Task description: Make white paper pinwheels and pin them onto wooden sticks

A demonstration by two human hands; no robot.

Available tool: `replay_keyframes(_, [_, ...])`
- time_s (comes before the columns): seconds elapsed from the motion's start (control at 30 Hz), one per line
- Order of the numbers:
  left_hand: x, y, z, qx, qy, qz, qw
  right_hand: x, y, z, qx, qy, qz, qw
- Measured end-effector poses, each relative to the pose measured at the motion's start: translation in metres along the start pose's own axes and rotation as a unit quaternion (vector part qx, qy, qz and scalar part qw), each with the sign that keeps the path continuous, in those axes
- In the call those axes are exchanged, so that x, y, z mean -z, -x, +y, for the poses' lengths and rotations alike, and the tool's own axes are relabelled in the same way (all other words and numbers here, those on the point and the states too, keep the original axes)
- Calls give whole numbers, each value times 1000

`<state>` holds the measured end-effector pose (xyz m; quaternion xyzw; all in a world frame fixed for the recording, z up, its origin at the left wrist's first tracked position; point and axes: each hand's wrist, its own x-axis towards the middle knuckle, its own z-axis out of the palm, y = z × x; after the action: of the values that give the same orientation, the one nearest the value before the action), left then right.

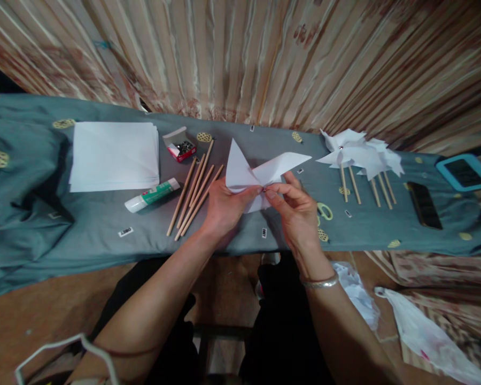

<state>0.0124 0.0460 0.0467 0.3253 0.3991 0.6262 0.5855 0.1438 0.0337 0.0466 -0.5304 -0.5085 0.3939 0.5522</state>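
A white paper pinwheel (239, 167) with folded, pointed blades is held above the middle of the table. My left hand (226, 207) grips it from the left, with the thumb pressed near its centre. From the right, the fingertips of my right hand (294, 208) pinch at that same centre; a tiny dark spot shows there, too small to name. Several wooden sticks (198, 199) lie just left of my left hand. Beyond them is a small red open box (181, 152) of metal pins. Partly hidden behind my right hand are scissors with pale green handles (326, 210).
A stack of white paper (114, 155) and a glue tube (152, 195) lie on the left. Several pinwheels on sticks (355, 152) rest at the right, near a dark phone (424, 205) and a blue-framed device (466, 172). Plastic bags (428, 326) lie on the floor.
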Motion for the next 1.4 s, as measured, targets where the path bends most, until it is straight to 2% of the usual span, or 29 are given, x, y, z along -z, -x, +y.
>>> replay_keyframes(0.67, [3,0,-4,-17,-52,-7,998,-1,3,-2,-33,7,-12,999])
replay_keyframes(1.17, [9,-1,-6,-37,-131,-19,991,-5,2,1,-100,-105,-35,989])
replay_keyframes(1.4, [12,0,-9,-37,-114,-30,992,-7,2,4,-80,-85,-27,993])
